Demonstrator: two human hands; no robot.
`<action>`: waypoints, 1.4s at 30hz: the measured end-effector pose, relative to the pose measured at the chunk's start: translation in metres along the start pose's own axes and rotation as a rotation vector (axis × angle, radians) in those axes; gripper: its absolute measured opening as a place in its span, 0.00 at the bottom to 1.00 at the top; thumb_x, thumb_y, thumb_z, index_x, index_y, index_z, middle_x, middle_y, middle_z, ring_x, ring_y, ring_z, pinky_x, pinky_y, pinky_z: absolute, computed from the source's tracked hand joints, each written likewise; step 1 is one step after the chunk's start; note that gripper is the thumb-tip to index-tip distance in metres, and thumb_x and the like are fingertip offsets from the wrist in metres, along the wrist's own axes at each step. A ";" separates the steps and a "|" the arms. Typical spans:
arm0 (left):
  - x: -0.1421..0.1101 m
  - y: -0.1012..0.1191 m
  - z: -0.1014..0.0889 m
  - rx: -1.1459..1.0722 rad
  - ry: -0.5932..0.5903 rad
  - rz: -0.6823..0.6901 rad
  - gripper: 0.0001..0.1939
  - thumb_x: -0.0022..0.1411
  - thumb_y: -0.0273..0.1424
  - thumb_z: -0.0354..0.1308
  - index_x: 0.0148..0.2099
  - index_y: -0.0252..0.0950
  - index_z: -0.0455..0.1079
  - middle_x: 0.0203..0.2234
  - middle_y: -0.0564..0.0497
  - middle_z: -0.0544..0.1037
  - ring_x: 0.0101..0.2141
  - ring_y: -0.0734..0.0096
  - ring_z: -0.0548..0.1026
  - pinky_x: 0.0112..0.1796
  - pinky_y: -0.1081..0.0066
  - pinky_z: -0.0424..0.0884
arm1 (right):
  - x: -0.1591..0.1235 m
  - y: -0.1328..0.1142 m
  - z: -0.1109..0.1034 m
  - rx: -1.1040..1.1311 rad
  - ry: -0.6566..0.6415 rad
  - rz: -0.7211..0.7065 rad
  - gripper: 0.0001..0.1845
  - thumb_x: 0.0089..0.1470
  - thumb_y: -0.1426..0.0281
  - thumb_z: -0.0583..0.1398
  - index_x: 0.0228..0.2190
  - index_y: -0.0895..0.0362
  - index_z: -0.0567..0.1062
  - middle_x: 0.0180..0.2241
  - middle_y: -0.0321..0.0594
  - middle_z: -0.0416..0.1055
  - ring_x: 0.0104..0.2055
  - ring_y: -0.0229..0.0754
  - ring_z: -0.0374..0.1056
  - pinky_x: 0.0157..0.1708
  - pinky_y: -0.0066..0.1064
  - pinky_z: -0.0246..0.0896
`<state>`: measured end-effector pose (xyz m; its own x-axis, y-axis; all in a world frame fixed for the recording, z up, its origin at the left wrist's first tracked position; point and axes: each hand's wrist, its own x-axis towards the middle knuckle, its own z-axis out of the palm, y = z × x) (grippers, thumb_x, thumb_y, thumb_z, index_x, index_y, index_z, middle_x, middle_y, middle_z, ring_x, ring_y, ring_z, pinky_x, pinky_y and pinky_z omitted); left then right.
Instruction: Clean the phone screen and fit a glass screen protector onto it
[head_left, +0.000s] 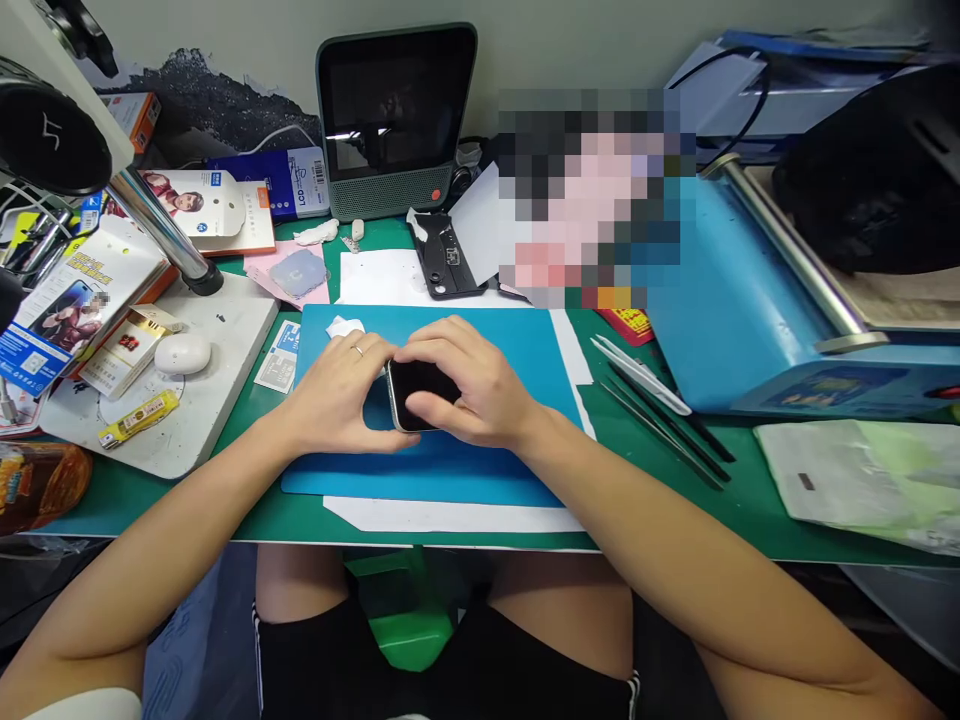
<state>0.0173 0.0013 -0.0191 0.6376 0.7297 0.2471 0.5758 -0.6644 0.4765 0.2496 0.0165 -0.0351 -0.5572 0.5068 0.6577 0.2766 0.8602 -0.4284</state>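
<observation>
- Your left hand (330, 395) curves round one end of a dark-screened phone with a pale metallic rim (420, 380), fingers and thumb at its corners; your right hand (484, 385) grips the other end, its thumb across the glass. The phone is over the smooth blue mat (352, 475), at the middle of the green-topped desk (765, 535); whether it rests there I cannot tell.
- Your left hand meets it only near the corners, with a gap at the palm, so an uneven pull could pivot the phone out of that side.
- Your right thumb lies on the glass; pressing hard there, with the far end poorly backed, could flex or crack the screen, and would probably smudge it (bare skin always leaves something).
- If the phone slips while raised, the mat may soften the landing, but a corner could still take the knock.
- The crumpled white scrap (345, 326) sits just beside your left fingers; a sideways sweep could drag it, or grit from it, under the phone.
- The slim white tweezers (652, 380) and long dark tweezers (667, 439) lie to the right, near your forearm; a careless elbow swing could scatter them or catch a point.
</observation>
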 end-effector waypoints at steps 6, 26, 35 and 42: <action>-0.002 0.000 0.002 -0.082 0.009 -0.001 0.32 0.59 0.48 0.70 0.58 0.39 0.67 0.50 0.42 0.80 0.48 0.48 0.76 0.50 0.51 0.72 | 0.004 -0.006 0.003 -0.088 0.100 -0.031 0.13 0.72 0.76 0.54 0.48 0.54 0.77 0.42 0.45 0.80 0.41 0.48 0.74 0.42 0.44 0.71; 0.000 -0.001 0.002 -0.165 0.006 0.014 0.34 0.62 0.57 0.69 0.58 0.40 0.67 0.48 0.43 0.79 0.47 0.49 0.76 0.50 0.50 0.73 | 0.003 -0.008 0.003 -0.096 0.008 0.069 0.13 0.72 0.73 0.53 0.49 0.52 0.76 0.45 0.46 0.79 0.44 0.51 0.74 0.44 0.49 0.73; 0.002 0.001 0.004 -0.122 -0.007 -0.012 0.34 0.59 0.57 0.68 0.56 0.40 0.68 0.47 0.43 0.80 0.46 0.48 0.76 0.49 0.49 0.71 | 0.003 -0.009 0.002 -0.055 -0.028 0.123 0.11 0.72 0.75 0.51 0.46 0.51 0.71 0.43 0.44 0.75 0.45 0.51 0.72 0.45 0.51 0.70; 0.003 0.000 0.006 -0.100 0.019 0.003 0.33 0.57 0.58 0.68 0.54 0.41 0.69 0.44 0.44 0.79 0.45 0.49 0.76 0.47 0.50 0.70 | 0.002 -0.009 0.002 -0.079 -0.065 0.177 0.10 0.71 0.73 0.50 0.45 0.49 0.69 0.45 0.45 0.74 0.48 0.55 0.72 0.47 0.56 0.71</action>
<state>0.0228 0.0025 -0.0235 0.6292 0.7311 0.2639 0.5193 -0.6480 0.5572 0.2446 0.0095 -0.0312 -0.5431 0.6483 0.5336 0.4342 0.7608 -0.4824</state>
